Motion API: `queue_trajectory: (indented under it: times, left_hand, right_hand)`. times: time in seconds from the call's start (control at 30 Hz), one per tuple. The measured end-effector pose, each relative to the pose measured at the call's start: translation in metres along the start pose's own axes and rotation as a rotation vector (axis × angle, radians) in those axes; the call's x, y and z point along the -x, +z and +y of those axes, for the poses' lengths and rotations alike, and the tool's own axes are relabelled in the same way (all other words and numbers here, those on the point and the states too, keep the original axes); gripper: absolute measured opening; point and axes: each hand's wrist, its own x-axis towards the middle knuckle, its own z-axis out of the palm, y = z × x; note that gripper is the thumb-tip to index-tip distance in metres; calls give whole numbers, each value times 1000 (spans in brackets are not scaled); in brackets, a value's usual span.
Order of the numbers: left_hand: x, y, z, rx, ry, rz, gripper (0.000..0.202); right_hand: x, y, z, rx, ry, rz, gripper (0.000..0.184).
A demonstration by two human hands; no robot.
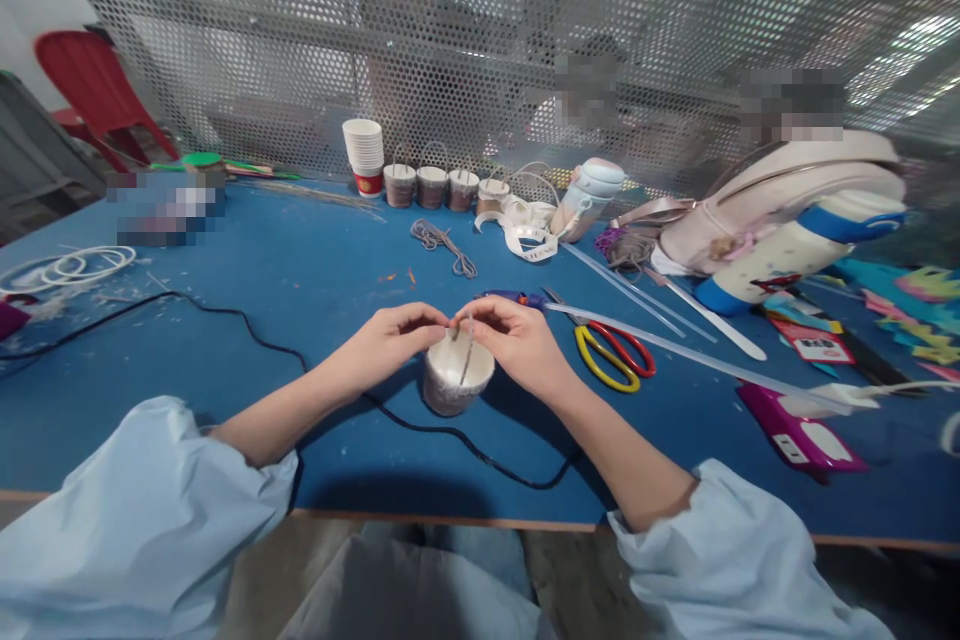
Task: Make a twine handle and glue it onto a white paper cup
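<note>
A small paper cup (454,385) wrapped in grey-brown cord stands on the blue table (300,270), just in front of me. A short length of grey cord (468,352) hangs down into its mouth. My left hand (395,341) and my right hand (517,340) meet above the cup's rim. Both hands are closed in a pinch on the top of that cord, with their fingertips nearly touching.
A black cable (247,325) runs under my arms. Scissors with red and yellow handles (611,352), glue sticks (675,350) and a purple glue gun (795,425) lie to the right. Stacked cups (364,155), wrapped cups (431,185), ribbon, a bottle and a bag stand behind.
</note>
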Motion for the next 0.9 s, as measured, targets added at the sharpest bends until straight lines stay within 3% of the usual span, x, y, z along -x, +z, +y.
queue_trajectory:
  times: [0.17, 0.43, 0.9]
  left_hand:
    - [-1, 6, 0, 48, -31, 57, 19]
    - [-1, 5, -2, 48, -25, 20, 24]
    - [-2, 9, -5, -75, 174, 70, 20]
  right_hand:
    - [2, 2, -3, 8, -25, -6, 12]
    - [4, 8, -3, 96, -98, 65, 10]
    - [6, 12, -10, 233, -305, 97, 9]
